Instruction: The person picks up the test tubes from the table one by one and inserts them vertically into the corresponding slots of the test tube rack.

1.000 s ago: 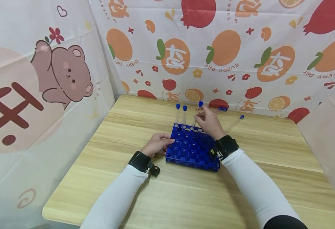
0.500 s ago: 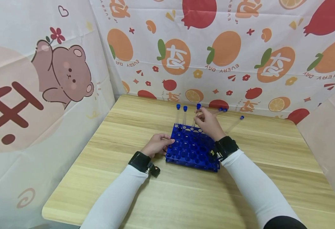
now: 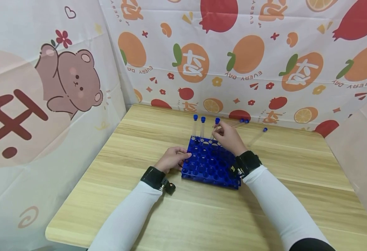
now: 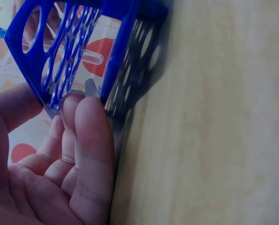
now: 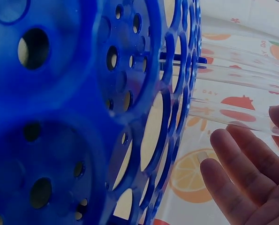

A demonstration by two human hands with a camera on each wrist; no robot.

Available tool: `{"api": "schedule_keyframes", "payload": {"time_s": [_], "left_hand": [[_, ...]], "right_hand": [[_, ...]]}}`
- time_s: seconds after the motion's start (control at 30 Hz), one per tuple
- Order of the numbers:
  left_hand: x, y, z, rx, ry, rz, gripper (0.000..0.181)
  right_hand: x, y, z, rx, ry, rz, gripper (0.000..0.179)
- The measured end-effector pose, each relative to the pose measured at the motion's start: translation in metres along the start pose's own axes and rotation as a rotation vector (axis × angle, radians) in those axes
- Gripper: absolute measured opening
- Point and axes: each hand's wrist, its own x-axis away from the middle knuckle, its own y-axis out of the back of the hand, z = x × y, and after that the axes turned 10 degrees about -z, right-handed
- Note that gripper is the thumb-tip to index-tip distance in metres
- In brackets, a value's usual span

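A blue test tube rack [image 3: 202, 170] with rows of round holes stands on the table. My left hand [image 3: 171, 158] grips its left edge, thumb on the top plate and fingers at the side. My right hand [image 3: 230, 137] pinches a clear test tube [image 3: 213, 135] with a blue cap, upright over the back row. Its lower end is in a hole there. Left of it, two capped tubes, one [image 3: 194, 127] at the corner and another [image 3: 202, 129] beside it, stand in the back row. In the right wrist view, the thumb and fingers [image 5: 242, 154] meet near the held tube [image 5: 228, 112].
Behind the right hand, two blue-capped tubes [image 3: 242, 120] lie on the wooden table [image 3: 124, 209] near the back. Another capped tube [image 3: 258, 135] lies farther right. A fruit-print cloth [image 3: 221, 52] hangs behind the table, and a bear-print cloth [image 3: 73, 80] hangs on the left.
The right hand has lowered its tube, whose cap now sits lower and slightly farther left. The left hand and the rack have kept their places.
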Motion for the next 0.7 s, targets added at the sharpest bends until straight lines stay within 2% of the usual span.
{"api": "schedule_keyframes", "payload": {"time_s": [0.37,0.7], "left_hand": [[0.0019,-0.0001,0.0001,0.010,0.008,-0.001,0.032],[0.0005,0.0014,-0.0018,0.012,0.013,0.006,0.030]], "right_hand": [[-0.0009,-0.0045,-0.0032,0.011,-0.025,0.032,0.026],[-0.0038,-0.0047,-0.0036,0.024,-0.021,0.047,0.020]]}}
